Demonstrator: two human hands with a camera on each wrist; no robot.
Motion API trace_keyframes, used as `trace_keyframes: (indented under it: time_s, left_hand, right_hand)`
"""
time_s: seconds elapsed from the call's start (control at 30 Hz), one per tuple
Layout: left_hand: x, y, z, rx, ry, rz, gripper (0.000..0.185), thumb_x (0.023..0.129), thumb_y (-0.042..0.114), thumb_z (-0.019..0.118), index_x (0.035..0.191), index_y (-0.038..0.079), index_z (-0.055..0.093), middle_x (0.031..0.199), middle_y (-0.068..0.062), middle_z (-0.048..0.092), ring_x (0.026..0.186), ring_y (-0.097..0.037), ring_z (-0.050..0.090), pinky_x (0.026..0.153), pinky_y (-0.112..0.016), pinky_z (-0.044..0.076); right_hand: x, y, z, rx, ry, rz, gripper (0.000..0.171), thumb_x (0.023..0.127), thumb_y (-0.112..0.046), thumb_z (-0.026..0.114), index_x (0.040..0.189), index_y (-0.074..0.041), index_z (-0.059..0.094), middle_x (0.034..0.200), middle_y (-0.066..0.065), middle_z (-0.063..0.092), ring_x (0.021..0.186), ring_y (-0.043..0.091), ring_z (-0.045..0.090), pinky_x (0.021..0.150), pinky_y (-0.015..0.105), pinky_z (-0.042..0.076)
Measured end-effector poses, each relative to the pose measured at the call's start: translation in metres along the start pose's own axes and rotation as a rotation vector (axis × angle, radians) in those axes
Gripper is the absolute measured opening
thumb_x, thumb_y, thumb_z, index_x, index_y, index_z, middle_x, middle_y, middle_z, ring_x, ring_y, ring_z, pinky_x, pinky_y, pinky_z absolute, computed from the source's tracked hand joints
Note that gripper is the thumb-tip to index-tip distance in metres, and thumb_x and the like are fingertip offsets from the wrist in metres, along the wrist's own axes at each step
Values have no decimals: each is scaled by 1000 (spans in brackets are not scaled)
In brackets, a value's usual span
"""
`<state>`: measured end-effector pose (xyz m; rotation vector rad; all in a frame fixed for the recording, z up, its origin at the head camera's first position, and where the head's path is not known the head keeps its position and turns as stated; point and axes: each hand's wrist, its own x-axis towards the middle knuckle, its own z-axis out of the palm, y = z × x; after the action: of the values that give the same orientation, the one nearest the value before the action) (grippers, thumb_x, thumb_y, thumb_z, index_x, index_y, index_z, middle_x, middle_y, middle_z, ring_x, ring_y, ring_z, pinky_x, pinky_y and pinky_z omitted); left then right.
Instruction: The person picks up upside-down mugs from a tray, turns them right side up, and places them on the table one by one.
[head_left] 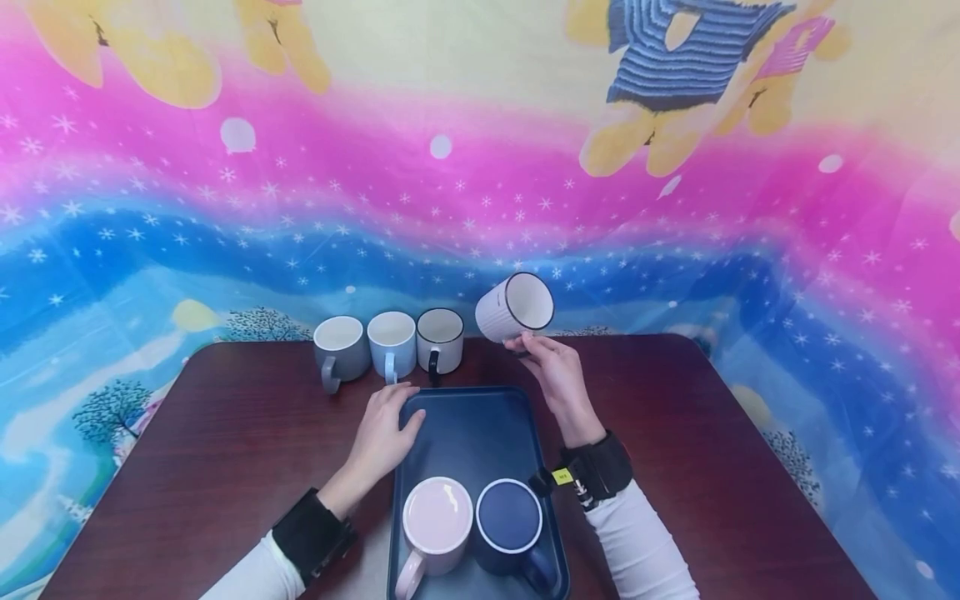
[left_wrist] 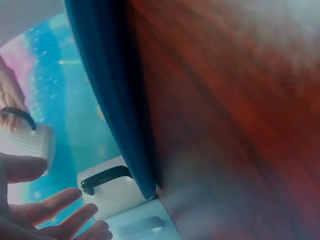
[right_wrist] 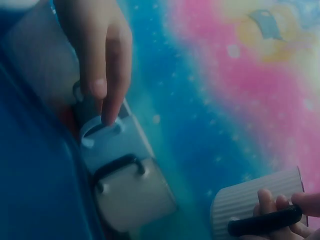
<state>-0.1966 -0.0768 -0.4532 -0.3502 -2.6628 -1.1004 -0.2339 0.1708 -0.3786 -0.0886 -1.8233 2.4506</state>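
My right hand (head_left: 558, 375) holds a white ribbed mug (head_left: 497, 313) by its black handle (right_wrist: 265, 222). This mug is raised above the far part of the table and tilted, its dark-rimmed mouth showing. My left hand (head_left: 386, 429) is at the far left corner of a dark blue tray (head_left: 472, 433), its fingers extended and loosely spread, gripping nothing. Beyond its fingertips stand a light blue mug (head_left: 392, 343) and a white mug with a black handle (head_left: 440, 340). On the near part of the tray are a pink mug (head_left: 437, 521) and a navy mug (head_left: 509, 521).
A grey mug (head_left: 341, 348) stands at the left end of the row along the table's back edge. The dark red wooden table (head_left: 247, 442) extends on both sides of the tray. A colourful printed cloth (head_left: 420, 208) hangs close behind it.
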Motion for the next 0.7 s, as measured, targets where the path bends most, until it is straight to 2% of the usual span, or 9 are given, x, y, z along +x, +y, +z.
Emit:
trace_keyframes:
  time_s: [0.17,0.27,0.53,0.7]
  left_hand:
    - [-2,-6,-1,42,4,1,40,88,19,65,124,3,60,132,-18,54,125,-34,45,103,-51,39]
    - [-3,-8,-3,70,-1,10,42,88,19,66,125,3,59,132,-19,53,125,-34,45,103,-52,39]
    - [-6,-12,-7,165,-47,32,50,86,21,68,130,1,55,137,-21,50,128,-37,42,102,-56,38]
    - [-9,-16,-10,220,-91,56,52,86,23,68,131,2,54,138,-22,48,129,-39,41,102,-59,37]
  right_hand:
    - [7,8,-2,-77,30,19,30,94,-11,59,106,15,63,78,2,72,89,15,69,102,44,44]
    - [12,14,-2,-111,48,38,31,93,-13,60,106,16,62,77,2,72,89,15,68,101,43,45]
    - [25,32,-6,-202,74,78,30,92,-16,62,105,11,66,79,2,72,91,15,67,101,47,44]
    - [31,42,-8,-213,89,96,28,91,-15,63,103,9,68,79,4,73,90,16,68,101,48,44]
